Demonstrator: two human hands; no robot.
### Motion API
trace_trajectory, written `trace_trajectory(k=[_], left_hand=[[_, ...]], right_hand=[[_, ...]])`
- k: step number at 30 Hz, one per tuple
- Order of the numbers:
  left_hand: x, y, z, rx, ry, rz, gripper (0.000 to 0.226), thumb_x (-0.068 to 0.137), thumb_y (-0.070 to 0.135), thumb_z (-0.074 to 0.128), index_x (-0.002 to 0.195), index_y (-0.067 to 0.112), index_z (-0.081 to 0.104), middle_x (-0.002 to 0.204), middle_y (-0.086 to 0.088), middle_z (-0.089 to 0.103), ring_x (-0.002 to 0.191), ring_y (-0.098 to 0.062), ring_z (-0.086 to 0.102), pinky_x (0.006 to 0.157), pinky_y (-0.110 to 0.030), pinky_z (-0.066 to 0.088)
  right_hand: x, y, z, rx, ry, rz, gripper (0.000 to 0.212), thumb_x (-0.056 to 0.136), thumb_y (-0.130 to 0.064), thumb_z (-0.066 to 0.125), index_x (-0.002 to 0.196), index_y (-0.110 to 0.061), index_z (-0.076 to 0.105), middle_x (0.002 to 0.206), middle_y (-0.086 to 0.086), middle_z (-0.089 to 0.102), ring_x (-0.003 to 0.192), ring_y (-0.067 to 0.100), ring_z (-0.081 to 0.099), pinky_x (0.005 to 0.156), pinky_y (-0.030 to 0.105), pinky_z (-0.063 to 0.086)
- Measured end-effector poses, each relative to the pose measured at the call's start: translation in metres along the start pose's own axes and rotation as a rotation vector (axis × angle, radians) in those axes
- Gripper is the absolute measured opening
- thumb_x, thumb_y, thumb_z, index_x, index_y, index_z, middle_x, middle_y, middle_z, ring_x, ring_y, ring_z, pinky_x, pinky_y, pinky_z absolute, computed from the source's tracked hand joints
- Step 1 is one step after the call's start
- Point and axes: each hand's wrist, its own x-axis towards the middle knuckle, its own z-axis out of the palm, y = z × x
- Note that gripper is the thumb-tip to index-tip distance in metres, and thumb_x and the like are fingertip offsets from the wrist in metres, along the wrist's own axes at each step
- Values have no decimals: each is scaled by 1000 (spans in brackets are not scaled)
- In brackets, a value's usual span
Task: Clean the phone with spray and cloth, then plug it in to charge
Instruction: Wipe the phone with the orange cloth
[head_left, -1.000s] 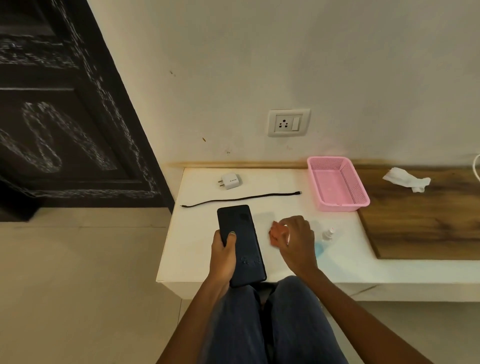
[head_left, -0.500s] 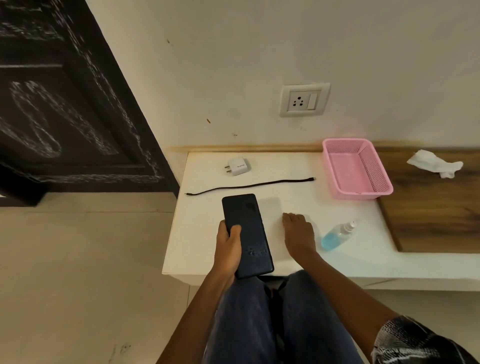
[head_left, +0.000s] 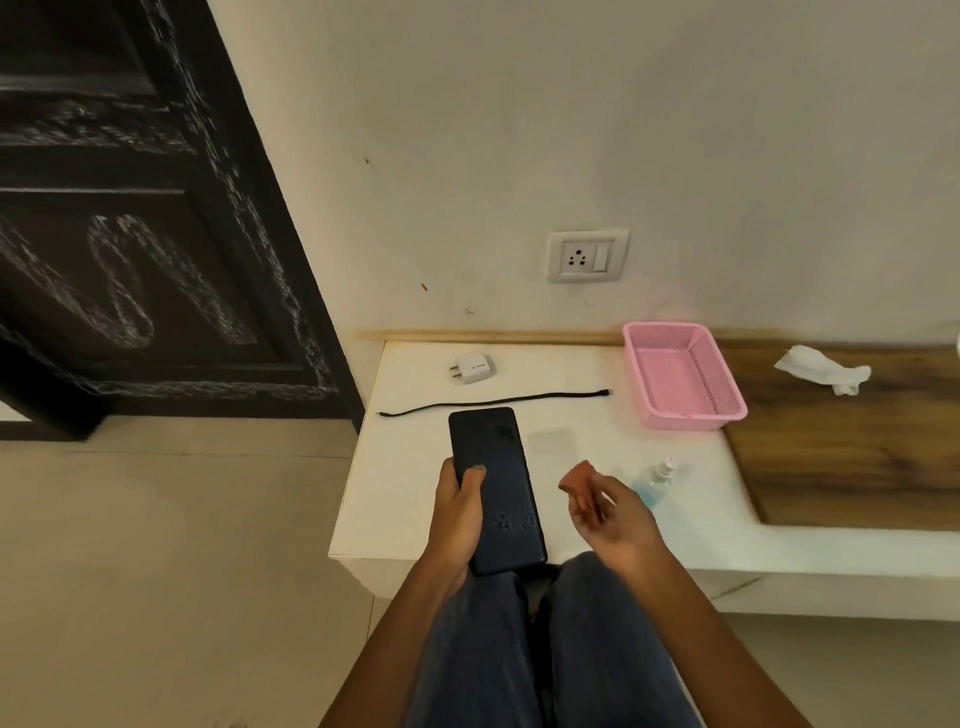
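Here left hand (head_left: 460, 506) fingers wrap glossy slab phone (head_left: 493, 483); right hand (head_left: 613, 519) fingers pinch crumpled orange cloth (head_left: 577, 480).

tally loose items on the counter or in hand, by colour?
Black: 2, phone in the left hand, cable
White: 2, charger adapter, crumpled tissue
Pink: 1, basket
Orange-red: 1, cloth in the right hand
Blue: 1, spray bottle
Total: 7
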Motion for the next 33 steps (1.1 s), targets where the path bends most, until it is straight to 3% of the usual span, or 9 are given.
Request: trace_trajectory(k=[2,4,8,11,14,16,18,25,33], left_hand=[[-12,3,0,-31,-7,-45,42,99,43,34,134,21,44,134,-5,53,120,-22,52,100,-42,46],[-24,5,1,-83,-25,-87,56,97,57,27,141,25,40,142,-4,48,128,-24,47,110,-48,36],[-43,10,-1,-151,-75,-89,67,86,74,16,123,34,54,110,7,64,96,-12,63,73,-30,53],[-54,13,1,-123,-79,-67,72,86,73,10,134,33,45,103,12,62,85,-5,59,66,-22,53],[-66,17,6,-103,-100,-60,82,81,76,10,141,29,40,135,-1,55,103,-14,55,91,-34,44],[-75,18,9,-82,-90,-67,94,71,81,11,144,28,37,144,-5,47,116,-20,51,104,-38,38],[-82,17,11,-74,-71,-83,106,60,85,13,147,27,33,147,-6,44,128,-26,47,112,-47,33],[-100,11,13,-28,-71,-106,143,26,105,12,149,33,25,151,-7,38,134,-30,40,113,-53,30],[-102,9,12,-16,-31,-97,128,41,99,10,149,32,25,151,-8,38,134,-32,40,111,-54,31]], right_hand=[[-25,-5,-6,164,-85,110,14,88,-5,59,99,1,56,97,17,61,81,25,61,63,29,57],[-43,-7,-9,33,-154,58,13,88,-2,57,100,4,57,94,20,61,78,25,59,61,26,58],[-71,-17,1,-275,-172,-192,15,83,2,63,97,3,61,86,18,63,70,27,59,68,33,51],[-90,-21,17,-578,-126,-514,16,82,-3,67,95,-11,64,87,5,66,77,19,62,62,25,52],[-102,-20,26,-860,-143,-904,14,84,-8,67,93,-19,66,90,0,65,79,8,61,69,14,52],[-107,-19,27,-999,-154,-1136,11,85,-6,65,91,-14,69,93,3,62,81,4,59,76,7,47],[-111,-15,27,-1104,-141,-1272,10,87,-3,62,91,-8,70,93,6,62,83,8,59,78,12,47],[-121,6,18,-1323,-160,-1355,24,87,5,51,94,-7,71,94,10,67,90,23,60,82,30,50],[-122,15,4,-1564,-228,-1402,31,76,11,60,101,-6,69,106,10,65,100,26,56,80,22,43]])
